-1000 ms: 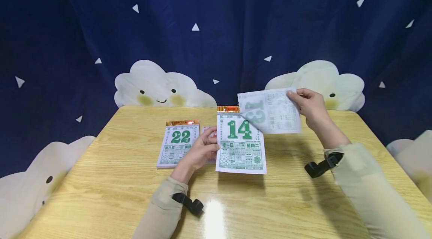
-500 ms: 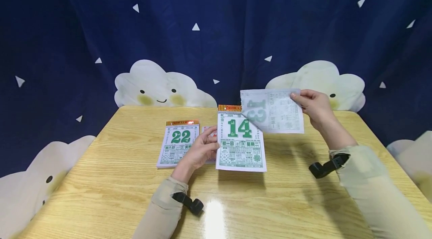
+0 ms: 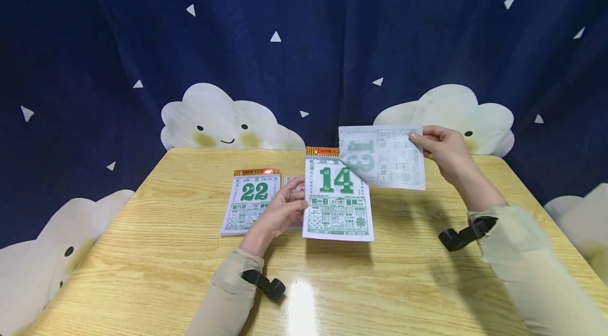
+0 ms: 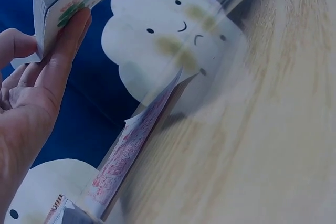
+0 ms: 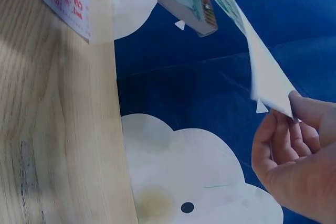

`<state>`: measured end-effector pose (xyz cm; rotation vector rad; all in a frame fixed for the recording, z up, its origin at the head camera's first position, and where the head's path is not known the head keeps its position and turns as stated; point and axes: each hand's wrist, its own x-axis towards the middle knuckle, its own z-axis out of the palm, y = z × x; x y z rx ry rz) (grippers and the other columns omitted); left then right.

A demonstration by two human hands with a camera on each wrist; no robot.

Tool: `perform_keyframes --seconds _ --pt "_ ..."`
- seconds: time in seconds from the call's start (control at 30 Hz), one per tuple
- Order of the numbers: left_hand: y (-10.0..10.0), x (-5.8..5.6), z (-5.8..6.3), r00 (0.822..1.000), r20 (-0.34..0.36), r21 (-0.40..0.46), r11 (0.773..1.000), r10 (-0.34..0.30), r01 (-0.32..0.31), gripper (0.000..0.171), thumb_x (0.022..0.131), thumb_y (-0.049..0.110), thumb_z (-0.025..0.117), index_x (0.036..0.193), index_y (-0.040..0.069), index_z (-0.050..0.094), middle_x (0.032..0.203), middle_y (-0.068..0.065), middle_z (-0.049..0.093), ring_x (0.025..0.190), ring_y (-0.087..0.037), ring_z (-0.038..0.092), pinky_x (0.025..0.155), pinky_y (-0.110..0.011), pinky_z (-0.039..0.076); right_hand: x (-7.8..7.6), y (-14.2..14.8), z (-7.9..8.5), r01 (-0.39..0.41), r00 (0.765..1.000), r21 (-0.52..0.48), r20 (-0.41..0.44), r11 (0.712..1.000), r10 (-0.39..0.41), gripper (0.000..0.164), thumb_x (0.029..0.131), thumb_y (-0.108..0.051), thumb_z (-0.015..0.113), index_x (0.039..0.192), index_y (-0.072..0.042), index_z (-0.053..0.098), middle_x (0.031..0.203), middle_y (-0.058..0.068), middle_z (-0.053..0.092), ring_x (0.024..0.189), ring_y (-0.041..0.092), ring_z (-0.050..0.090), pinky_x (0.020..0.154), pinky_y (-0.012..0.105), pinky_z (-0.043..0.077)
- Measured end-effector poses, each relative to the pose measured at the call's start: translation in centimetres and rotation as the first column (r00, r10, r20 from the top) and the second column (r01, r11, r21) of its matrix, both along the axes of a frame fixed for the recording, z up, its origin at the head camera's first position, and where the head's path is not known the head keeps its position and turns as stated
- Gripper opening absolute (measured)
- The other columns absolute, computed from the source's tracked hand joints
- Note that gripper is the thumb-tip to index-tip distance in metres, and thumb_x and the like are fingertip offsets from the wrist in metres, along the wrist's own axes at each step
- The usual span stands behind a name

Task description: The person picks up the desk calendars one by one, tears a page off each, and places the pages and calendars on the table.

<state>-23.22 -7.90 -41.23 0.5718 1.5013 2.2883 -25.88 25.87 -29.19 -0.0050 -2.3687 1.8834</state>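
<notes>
In the head view my left hand (image 3: pixel 281 212) grips a tear-off calendar (image 3: pixel 336 209) by its left edge, raised above the table. Its front page reads a green 14 under a red and gold header strip. With thumb and fingers, my right hand (image 3: pixel 446 154) pinches the corner of a thin calendar page (image 3: pixel 394 156). That page shows its back, a 13 showing through, and covers the pad's upper right corner. From the right wrist view, the page (image 5: pixel 268 72) curves back to the pad near the header. How much of its top edge is still joined is hidden.
A second calendar (image 3: pixel 254 204) reading 22 lies on the wooden table (image 3: pixel 157 272), left of my left hand. Partly behind that hand is a pad with red print (image 3: pixel 294 184), its raised pages (image 4: pixel 134 148) showing in the left wrist view. A blue curtain (image 3: pixel 304 51) hangs behind the table.
My right hand has shifted slightly right with the page, then stayed almost still. The page has swung a little rightward and lies flatter. My left hand and the calendar have hardly moved.
</notes>
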Motion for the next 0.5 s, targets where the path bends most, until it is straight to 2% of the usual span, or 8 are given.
perform_keyframes --seconds 0.17,0.3,0.4,0.5 --pt "-0.4 0.0 -0.2 1.000 0.018 -0.007 1.000 0.015 -0.015 0.063 0.081 -0.015 0.042 0.139 0.005 0.029 0.089 0.003 0.067 0.080 -0.014 0.065 0.065 -0.027 0.054 0.1 1.3 0.1 0.174 0.984 0.022 -0.033 0.985 -0.173 0.020 0.084 -0.028 0.063 0.093 -0.011 0.057 0.071 -0.016 0.056 0.063 -0.001 0.052 0.055 0.012 0.045" --pt "-0.8 0.0 -0.2 0.999 0.026 -0.009 1.000 0.021 -0.021 0.063 0.082 -0.014 0.043 0.140 0.005 0.028 0.090 0.001 0.067 0.081 -0.015 0.064 0.067 -0.028 0.054 0.1 2.3 0.1 0.223 0.974 0.007 -0.035 0.975 -0.223 0.014 0.083 -0.028 0.064 0.089 -0.016 0.059 0.072 -0.015 0.055 0.065 -0.001 0.051 0.056 0.011 0.044" --pt "-0.7 -0.1 -0.1 1.000 0.015 -0.005 1.000 0.003 -0.003 0.063 0.082 -0.014 0.043 0.140 0.005 0.027 0.092 0.001 0.067 0.082 -0.015 0.064 0.068 -0.029 0.054 0.0 2.8 0.0 0.241 0.969 -0.103 -0.038 0.965 -0.246 0.010 0.082 -0.023 0.066 0.086 -0.016 0.061 0.073 -0.011 0.054 0.064 0.001 0.050 0.054 0.012 0.044" --pt "-0.7 -0.1 -0.1 1.000 0.023 0.001 1.000 0.009 -0.009 0.063 0.082 -0.014 0.042 0.140 0.005 0.026 0.093 0.001 0.067 0.080 -0.015 0.065 0.068 -0.029 0.054 -0.1 3.3 0.0 0.292 0.950 -0.229 -0.041 0.929 -0.308 0.006 0.081 -0.017 0.067 0.082 -0.015 0.061 0.074 -0.007 0.053 0.062 0.002 0.050 0.051 0.012 0.044"
